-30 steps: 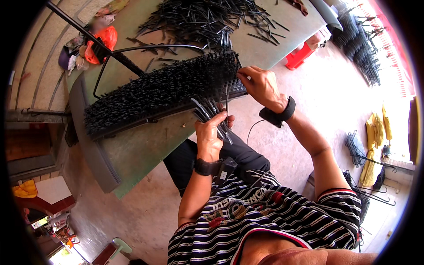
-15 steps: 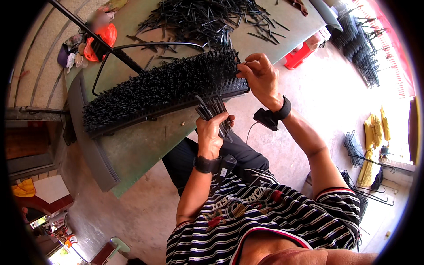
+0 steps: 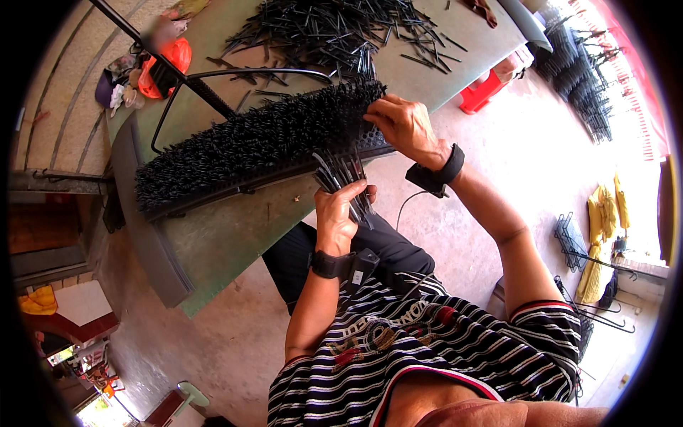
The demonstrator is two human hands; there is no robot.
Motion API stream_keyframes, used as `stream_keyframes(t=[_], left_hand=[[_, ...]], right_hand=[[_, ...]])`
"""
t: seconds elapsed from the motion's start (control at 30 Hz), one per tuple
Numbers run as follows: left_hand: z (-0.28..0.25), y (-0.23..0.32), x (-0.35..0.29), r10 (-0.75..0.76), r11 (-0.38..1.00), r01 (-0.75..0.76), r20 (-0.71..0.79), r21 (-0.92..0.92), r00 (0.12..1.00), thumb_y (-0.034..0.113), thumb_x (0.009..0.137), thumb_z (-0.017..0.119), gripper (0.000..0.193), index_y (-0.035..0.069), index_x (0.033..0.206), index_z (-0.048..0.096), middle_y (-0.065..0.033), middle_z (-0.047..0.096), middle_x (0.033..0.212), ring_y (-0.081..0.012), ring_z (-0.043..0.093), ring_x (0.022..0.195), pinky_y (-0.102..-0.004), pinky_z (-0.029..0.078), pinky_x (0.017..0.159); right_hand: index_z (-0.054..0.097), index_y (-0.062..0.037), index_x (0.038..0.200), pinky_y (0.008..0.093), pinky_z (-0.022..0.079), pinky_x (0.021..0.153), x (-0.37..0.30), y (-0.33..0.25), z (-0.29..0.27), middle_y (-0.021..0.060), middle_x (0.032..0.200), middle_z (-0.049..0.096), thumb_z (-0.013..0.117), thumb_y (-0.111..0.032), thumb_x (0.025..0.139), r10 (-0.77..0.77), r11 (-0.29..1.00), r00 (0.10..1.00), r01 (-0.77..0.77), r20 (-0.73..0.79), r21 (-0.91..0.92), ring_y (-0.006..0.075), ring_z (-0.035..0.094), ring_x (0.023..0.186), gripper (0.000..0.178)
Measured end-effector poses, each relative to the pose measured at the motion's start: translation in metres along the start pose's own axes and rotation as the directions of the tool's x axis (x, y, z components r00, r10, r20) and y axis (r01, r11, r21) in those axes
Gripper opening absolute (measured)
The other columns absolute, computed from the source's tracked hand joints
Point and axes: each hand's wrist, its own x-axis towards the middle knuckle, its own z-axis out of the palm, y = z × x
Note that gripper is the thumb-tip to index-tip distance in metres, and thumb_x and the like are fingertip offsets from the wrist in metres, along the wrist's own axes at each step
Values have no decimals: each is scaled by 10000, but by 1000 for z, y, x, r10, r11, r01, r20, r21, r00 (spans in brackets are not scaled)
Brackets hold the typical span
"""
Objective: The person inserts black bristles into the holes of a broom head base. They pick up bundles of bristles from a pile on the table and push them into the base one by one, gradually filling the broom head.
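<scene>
A long black bristled block (image 3: 256,139), with a row of open holes (image 3: 370,141) near its front right end, lies slantwise over the table. My left hand (image 3: 340,206) is closed round a bundle of thin black strips (image 3: 343,171) just in front of the block's edge. At the block's right end is my right hand (image 3: 409,128), thumb and fingers pinched together against the bristles. Whatever sits between those fingertips is too small and hidden to make out. Each wrist wears a black strap with a small box.
A heap of loose black strips (image 3: 320,32) covers the far part of the green table (image 3: 235,267). A black metal rod frame (image 3: 167,67) rises behind the block at the left. Beyond the table's right edge stands a red stool (image 3: 480,92); an orange bag (image 3: 162,71) lies far left.
My right hand has moved left and slightly down, from the block's end corner onto the bristles near the holes. The left hand with its bundle has barely shifted.
</scene>
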Motion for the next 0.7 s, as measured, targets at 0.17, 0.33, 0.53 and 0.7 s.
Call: stream_keyframes(t=[0.17, 0.33, 0.53, 0.7], left_hand=[[-1, 1, -3, -21, 1000, 22, 28, -11, 999, -82, 713, 637, 183, -18, 878, 588, -107, 625, 750, -257, 642, 613, -344, 543, 528], [4, 3, -5, -63, 998, 59, 117, 35, 991, -82, 716, 634, 145, -26, 848, 606, -101, 625, 724, -219, 638, 579, -308, 525, 503], [10, -5, -5, -170, 983, 144, 268, 113, 948, -69, 714, 640, 233, -16, 939, 607, -129, 659, 813, -213, 647, 628, -302, 529, 547], [-3, -12, -1, -171, 982, 144, 257, 120, 951, -69, 717, 629, 249, -19, 959, 602, -141, 662, 837, -213, 648, 648, -301, 532, 553]], right_hand=[[657, -52, 783, 398, 460, 589, 6, -1, -7, 111, 720, 579, 649, -170, 762, 40, 999, 992, -36, 117, -35, 321, 578, 655, 121], [670, -9, 866, 282, 472, 601, 3, -20, -12, 96, 754, 637, 680, -147, 786, 199, 922, 933, -282, 301, 264, 152, 608, 662, 160], [646, 40, 867, 233, 467, 584, -7, -10, -4, 61, 747, 657, 657, -168, 828, 252, 711, 820, -517, 514, 477, 82, 583, 657, 212], [593, 41, 912, 197, 470, 517, -3, -14, -14, 75, 758, 654, 593, -135, 874, 558, 518, 800, -545, 223, 660, 80, 585, 571, 180]])
